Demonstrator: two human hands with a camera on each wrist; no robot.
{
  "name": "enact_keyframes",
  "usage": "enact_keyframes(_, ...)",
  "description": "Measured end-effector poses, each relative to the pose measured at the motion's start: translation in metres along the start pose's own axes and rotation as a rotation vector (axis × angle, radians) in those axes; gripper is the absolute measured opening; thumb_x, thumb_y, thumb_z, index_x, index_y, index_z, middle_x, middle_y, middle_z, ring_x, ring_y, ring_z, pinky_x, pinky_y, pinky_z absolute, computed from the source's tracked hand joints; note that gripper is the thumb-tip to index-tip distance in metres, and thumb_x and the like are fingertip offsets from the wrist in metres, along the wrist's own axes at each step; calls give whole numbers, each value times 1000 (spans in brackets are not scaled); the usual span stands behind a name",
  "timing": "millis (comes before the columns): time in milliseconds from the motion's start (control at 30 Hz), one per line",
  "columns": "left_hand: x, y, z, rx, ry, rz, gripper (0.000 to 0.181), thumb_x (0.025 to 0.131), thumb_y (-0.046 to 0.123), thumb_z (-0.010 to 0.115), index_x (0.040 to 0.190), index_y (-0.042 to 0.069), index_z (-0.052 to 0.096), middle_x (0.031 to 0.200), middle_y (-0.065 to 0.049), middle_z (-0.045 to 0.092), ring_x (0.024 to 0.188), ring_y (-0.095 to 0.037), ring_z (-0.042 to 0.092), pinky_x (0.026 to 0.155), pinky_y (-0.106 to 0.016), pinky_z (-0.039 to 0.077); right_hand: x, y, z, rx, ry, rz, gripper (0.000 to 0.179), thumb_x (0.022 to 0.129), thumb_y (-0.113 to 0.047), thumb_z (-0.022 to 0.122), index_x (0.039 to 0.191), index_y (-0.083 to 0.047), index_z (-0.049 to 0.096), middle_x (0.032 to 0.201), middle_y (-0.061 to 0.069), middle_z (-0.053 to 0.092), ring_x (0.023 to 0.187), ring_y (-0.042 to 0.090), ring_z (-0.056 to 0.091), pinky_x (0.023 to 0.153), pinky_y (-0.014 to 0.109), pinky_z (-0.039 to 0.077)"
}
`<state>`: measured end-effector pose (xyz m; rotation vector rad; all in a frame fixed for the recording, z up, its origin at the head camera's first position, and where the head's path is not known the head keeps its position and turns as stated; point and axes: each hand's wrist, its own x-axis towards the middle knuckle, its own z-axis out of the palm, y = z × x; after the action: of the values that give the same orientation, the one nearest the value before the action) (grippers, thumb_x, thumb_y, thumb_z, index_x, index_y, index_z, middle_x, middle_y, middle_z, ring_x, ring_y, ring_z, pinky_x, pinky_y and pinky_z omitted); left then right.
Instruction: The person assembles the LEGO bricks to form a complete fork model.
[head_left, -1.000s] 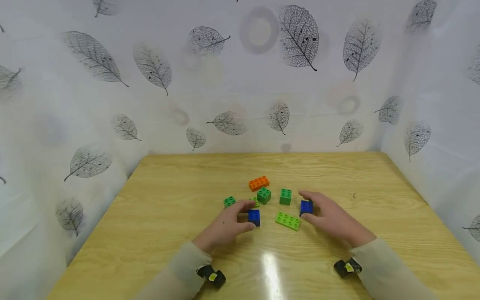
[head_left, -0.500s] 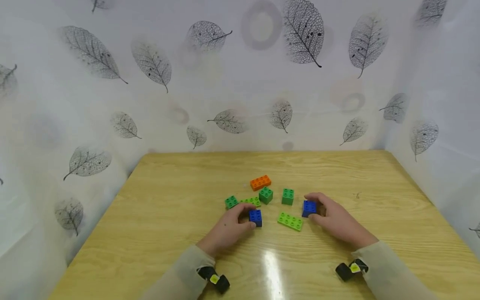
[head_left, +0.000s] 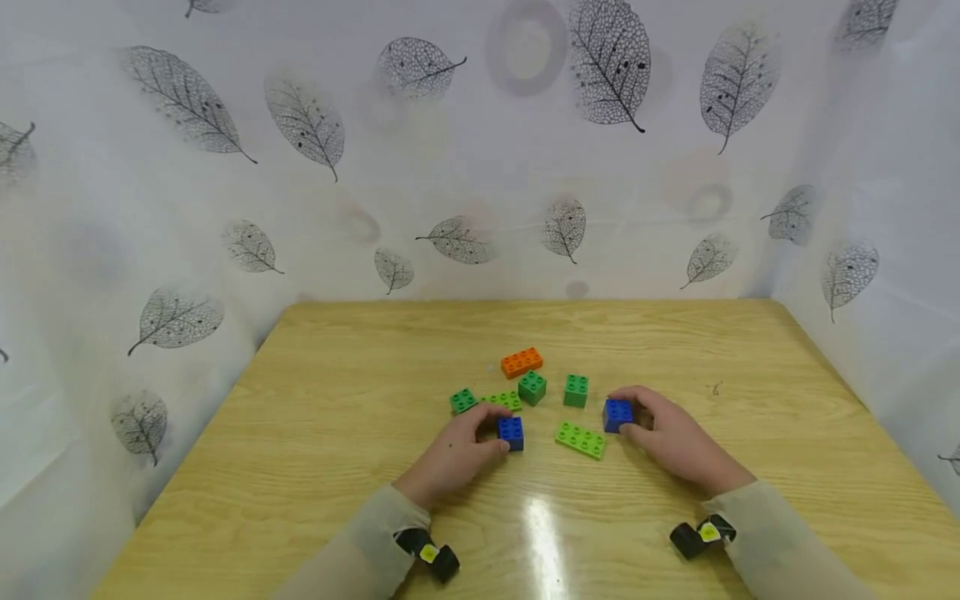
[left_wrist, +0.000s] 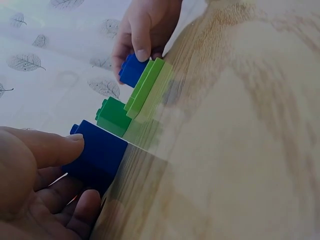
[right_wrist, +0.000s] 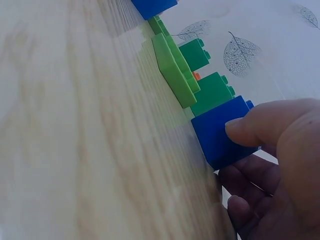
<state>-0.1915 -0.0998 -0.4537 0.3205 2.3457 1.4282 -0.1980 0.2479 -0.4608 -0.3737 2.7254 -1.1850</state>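
Note:
Two blue toy building bricks with studs on top sit on the wooden table. My left hand (head_left: 457,450) holds the left blue brick (head_left: 511,434) between thumb and fingers; in the left wrist view the thumb lies along the near side of that blue brick (left_wrist: 97,155). On the right, my right hand (head_left: 671,437) pinches the other blue brick (head_left: 617,416), its thumb pressed to the face of that blue brick (right_wrist: 225,132) in the right wrist view. Between the hands lies a flat lime-green brick (head_left: 580,440).
Behind them are three green bricks: a left green brick (head_left: 463,401), a middle green brick (head_left: 532,387) and a right green brick (head_left: 576,390). A second lime brick (head_left: 504,402) lies just beyond my left fingers. Farthest back is an orange brick (head_left: 522,362). Leaf-patterned cloth surrounds the table (head_left: 360,358).
The thumbs and fingers of both hands have closed in on the blue bricks. The whole head view has shifted slightly; the other bricks keep their places.

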Motion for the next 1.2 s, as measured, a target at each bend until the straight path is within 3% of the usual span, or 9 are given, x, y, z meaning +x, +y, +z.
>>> enact_keyframes(167,0,0,-1,2,-3,8,42,94,31,70,135,33,58,139,3,54,120,-17,54,103,-48,43,1,1,0,-20,13,-1,43,99,-22,64,141,-19,55,139,10,57,127,34,54,101,59,42)
enact_keyframes(267,0,0,0,3,-5,7,42,93,31,70,134,33,59,138,3,54,121,-17,53,103,-48,43,1,2,1,-26,22,3,43,100,-25,65,141,-19,55,133,8,61,112,28,59,91,50,48)
enact_keyframes(400,-2,0,0,21,-15,14,40,93,31,71,132,34,60,137,5,55,126,-18,51,107,-50,40,2,1,1,-21,29,7,44,100,-28,65,141,-20,55,128,6,62,96,22,56,81,41,46)
enact_keyframes(800,-6,6,3,106,-74,59,39,95,30,71,133,29,61,136,10,56,132,-19,49,111,-51,37,-3,-13,5,33,13,0,46,100,-32,66,143,-19,54,120,5,64,97,18,64,83,41,53)
enact_keyframes(967,-7,7,4,101,-85,55,39,94,30,72,132,29,61,136,9,56,131,-19,49,110,-52,37,-7,-29,13,76,16,-43,47,98,-30,69,141,-17,56,115,3,64,92,17,64,77,36,54)
enact_keyframes(1200,-7,7,3,116,-97,64,38,93,30,73,130,28,62,135,11,56,132,-17,48,111,-51,36,-12,-55,30,126,-45,-108,48,97,-31,70,140,-15,57,113,0,64,92,16,64,75,30,55)
